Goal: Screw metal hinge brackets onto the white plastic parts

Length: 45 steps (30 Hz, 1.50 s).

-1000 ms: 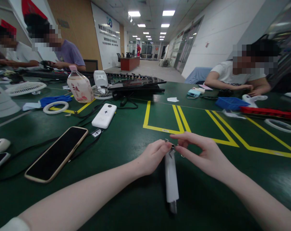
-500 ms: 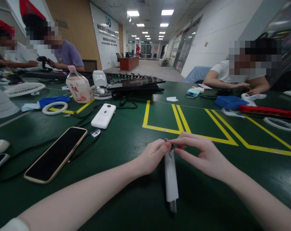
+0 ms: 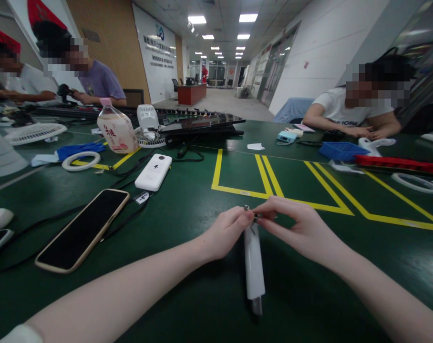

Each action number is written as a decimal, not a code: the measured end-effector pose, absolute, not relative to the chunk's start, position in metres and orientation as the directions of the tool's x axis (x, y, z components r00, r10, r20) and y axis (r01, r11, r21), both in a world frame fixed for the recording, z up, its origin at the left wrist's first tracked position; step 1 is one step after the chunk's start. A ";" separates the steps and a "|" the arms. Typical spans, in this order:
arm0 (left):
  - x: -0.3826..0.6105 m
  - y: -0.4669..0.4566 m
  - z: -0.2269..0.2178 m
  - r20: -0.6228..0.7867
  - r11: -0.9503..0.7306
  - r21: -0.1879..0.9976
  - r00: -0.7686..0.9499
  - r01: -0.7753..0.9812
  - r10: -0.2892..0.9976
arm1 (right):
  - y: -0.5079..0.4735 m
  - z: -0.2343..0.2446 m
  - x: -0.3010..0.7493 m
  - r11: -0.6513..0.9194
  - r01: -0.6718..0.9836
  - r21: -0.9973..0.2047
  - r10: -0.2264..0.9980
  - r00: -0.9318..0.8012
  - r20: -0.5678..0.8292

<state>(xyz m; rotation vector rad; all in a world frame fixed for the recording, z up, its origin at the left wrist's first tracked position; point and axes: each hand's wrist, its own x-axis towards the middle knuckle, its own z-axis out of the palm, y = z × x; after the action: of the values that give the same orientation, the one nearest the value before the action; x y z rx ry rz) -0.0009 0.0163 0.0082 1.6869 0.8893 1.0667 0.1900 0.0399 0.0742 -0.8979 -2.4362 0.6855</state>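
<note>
A slim white tube-shaped piece (image 3: 254,264) with a dark near end lies lengthwise on the green table (image 3: 188,200) in front of me. My left hand (image 3: 225,233) is curled round its far end. My right hand (image 3: 300,228) meets it there, fingers pinched on a small metal part (image 3: 250,214) at the tube's tip. Both hands rest low over the table, just short of the yellow tape lines (image 3: 270,183).
A black phone (image 3: 84,228), a white power bank (image 3: 154,171) and black cables lie to the left. Farther off are a drink bottle (image 3: 116,128), fan parts (image 3: 36,131), a tape ring (image 3: 81,160), a blue tray (image 3: 341,151) and a red strip (image 3: 398,164). Other people sit around the table.
My right hand's fingers have curled in from stretched to a tighter pinch at the tube's tip. The tube and my left hand have barely moved.
</note>
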 end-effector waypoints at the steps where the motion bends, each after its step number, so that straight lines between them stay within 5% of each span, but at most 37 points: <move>1: -0.001 0.016 0.009 0.260 -0.315 0.944 0.366 0.098 0.894 | 0.040 0.073 0.190 0.658 0.469 -0.589 0.696 -0.676 0.241; 23: -0.001 0.016 0.009 0.251 -0.316 0.941 0.373 0.123 0.893 | 0.040 0.069 0.189 0.713 0.440 -0.546 0.666 -0.667 0.333; 31: -0.002 0.012 0.014 0.232 -0.271 0.960 0.346 0.066 0.909 | 0.040 0.068 0.186 0.381 0.677 -0.629 0.877 -0.480 0.014; 37: -0.004 0.008 0.015 0.188 -0.172 0.982 0.302 -0.081 0.935 | 0.037 0.068 0.181 0.210 0.740 -0.640 0.882 -0.425 -0.202; 45: -0.005 0.003 0.018 0.414 -0.404 0.910 0.227 -0.089 0.882 | 0.029 0.066 0.171 0.116 0.648 -0.753 0.821 -0.488 -0.294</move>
<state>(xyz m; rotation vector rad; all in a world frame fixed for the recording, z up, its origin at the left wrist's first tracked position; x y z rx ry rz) -0.0054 0.0034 0.0179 1.5855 0.7641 1.3337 0.1709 0.0288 0.0662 -1.4687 -2.1916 1.3101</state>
